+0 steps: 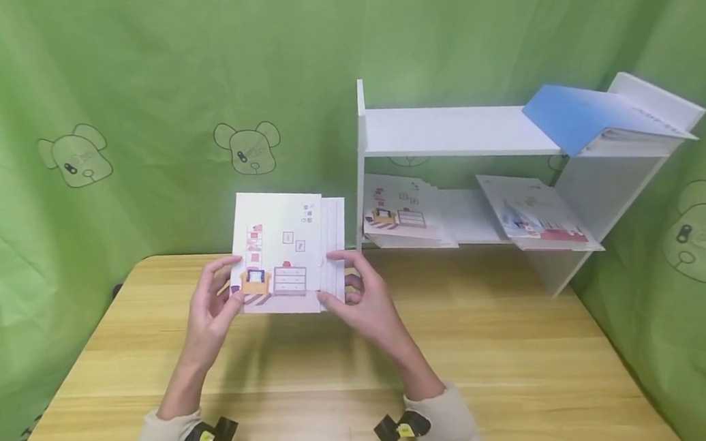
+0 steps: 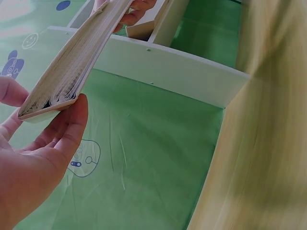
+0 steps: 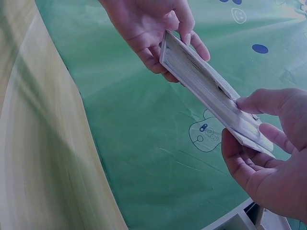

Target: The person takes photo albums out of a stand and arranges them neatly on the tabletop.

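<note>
A stack of thin white booklets with a furniture drawing on the front cover is held upright above the wooden table. My left hand grips its lower left corner, thumb on the cover. My right hand pinches the lower right corner. In the left wrist view the stack shows edge-on, my left hand's fingers beneath it. From the right wrist the stack spans both hands, my right hand's thumb on top of it.
A white two-level shelf stands at the table's back right. Similar booklets lie on its lower level and a blue-covered one on top. Green cloth with bear prints hangs behind and around.
</note>
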`<state>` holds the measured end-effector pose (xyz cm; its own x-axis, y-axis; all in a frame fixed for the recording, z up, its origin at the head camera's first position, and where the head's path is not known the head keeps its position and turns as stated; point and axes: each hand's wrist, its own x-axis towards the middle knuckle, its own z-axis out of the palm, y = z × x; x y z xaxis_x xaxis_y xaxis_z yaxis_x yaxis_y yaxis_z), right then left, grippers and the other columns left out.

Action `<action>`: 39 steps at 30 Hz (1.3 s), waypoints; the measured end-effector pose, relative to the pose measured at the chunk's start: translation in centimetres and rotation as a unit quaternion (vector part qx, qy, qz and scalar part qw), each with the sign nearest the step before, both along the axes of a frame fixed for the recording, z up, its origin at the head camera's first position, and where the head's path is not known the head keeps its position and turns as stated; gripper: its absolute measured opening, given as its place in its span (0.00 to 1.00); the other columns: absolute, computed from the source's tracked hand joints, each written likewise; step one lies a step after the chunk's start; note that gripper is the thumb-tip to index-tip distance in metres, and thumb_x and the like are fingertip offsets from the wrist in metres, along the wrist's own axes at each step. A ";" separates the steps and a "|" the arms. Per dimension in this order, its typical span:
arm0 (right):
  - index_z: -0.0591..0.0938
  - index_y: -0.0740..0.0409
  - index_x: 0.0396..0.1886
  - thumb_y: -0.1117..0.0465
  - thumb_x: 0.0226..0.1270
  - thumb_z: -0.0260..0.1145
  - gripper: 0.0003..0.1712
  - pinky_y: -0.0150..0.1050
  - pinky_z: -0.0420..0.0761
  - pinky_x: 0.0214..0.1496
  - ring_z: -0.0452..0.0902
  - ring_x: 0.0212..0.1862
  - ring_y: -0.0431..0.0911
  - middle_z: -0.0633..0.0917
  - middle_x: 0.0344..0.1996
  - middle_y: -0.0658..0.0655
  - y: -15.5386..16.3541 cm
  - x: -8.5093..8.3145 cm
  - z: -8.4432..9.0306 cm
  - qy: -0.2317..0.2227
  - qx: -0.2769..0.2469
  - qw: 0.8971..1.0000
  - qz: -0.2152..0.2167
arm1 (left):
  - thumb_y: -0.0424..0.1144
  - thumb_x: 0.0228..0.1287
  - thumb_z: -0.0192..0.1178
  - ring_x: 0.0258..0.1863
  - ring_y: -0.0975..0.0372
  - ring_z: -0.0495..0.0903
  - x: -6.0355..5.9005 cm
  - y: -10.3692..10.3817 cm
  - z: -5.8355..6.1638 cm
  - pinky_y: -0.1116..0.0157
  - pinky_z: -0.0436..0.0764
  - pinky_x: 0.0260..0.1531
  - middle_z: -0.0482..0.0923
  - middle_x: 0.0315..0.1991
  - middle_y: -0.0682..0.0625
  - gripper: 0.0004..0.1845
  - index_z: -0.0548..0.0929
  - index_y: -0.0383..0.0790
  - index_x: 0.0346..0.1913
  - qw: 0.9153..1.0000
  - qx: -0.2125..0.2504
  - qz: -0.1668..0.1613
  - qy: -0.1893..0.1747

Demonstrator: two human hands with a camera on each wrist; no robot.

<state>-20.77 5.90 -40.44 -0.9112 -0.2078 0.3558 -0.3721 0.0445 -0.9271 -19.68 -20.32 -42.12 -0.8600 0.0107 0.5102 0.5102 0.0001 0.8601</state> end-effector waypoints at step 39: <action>0.77 0.55 0.65 0.70 0.59 0.76 0.33 0.40 0.89 0.45 0.80 0.50 0.52 0.78 0.58 0.57 -1.7 -1.9 -0.6 -0.003 0.042 0.999 -0.020 | 0.18 0.68 0.47 0.60 0.55 0.77 -0.4 -1.3 -0.6 0.69 0.84 0.54 0.67 0.68 0.36 0.29 0.66 0.33 0.71 0.999 -0.005 0.021 -0.049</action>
<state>-22.63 4.21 -41.05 -0.9215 -0.2000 0.3329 -0.3628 0.1376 -0.9217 -20.08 -21.67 -42.74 -0.9055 -0.0217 0.4238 0.4232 0.0291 0.9056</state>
